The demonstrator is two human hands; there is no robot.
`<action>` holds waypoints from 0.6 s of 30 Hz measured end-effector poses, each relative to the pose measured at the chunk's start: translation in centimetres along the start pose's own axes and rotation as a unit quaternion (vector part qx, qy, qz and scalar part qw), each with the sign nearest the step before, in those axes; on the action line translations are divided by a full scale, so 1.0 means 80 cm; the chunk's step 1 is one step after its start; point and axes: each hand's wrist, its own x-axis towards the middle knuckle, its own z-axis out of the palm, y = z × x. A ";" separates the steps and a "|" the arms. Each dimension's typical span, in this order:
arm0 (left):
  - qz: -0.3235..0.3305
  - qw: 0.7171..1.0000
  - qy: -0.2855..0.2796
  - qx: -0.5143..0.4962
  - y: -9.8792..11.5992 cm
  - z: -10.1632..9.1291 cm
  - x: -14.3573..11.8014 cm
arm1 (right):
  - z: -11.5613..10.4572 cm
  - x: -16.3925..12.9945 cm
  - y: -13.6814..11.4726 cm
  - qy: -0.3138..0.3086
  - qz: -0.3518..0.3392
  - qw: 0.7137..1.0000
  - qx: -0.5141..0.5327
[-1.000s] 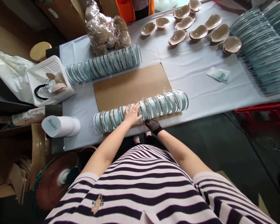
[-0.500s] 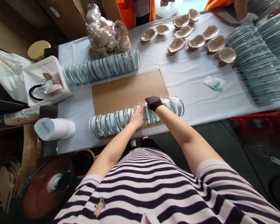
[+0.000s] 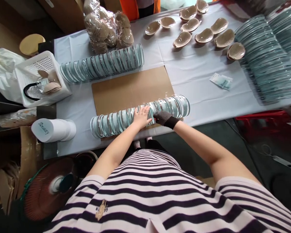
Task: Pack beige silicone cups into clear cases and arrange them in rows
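Observation:
A long row of clear packs with pale blue-green inserts (image 3: 113, 123) lies on its side along a flat piece of brown cardboard (image 3: 131, 87). My left hand (image 3: 141, 117), bare, rests on top of this row near its middle, fingers stretched out. My right hand (image 3: 163, 118), in a dark glove, is at the near side of the row just right of the left hand. Its fingers are bent together against the packs; whatever they pinch is too small to make out. A second, similar row (image 3: 103, 64) lies behind the cardboard.
Shiny beige cups (image 3: 203, 35) are spread across the table's far side, beside stacked clear packs (image 3: 269, 61) at right. A printed card (image 3: 221, 81) lies nearer. At left are a white basket (image 3: 26, 71), white containers (image 3: 53, 129) and wrapped beige cups (image 3: 104, 30). A fan (image 3: 50, 191) stands below.
My right hand has moved from the top of the row to its near side. My left hand stays on the row. The view has shifted slightly.

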 end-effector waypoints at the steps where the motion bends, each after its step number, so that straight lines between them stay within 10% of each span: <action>1: -0.001 1.000 -0.003 0.004 0.000 0.000 0.000 | 0.023 -0.012 -0.004 -0.006 0.004 1.000 0.003; 10: -0.007 0.999 -0.024 0.037 0.000 -0.002 -0.001 | 0.149 -0.021 -0.018 0.013 0.100 0.994 0.035; 14: -0.019 0.998 -0.047 0.039 0.003 -0.008 -0.004 | 0.122 -0.037 0.003 0.103 0.104 0.985 0.086; 18: -0.021 0.999 -0.023 0.028 0.027 -0.006 0.008 | 0.031 -0.018 0.061 0.222 0.148 0.961 0.076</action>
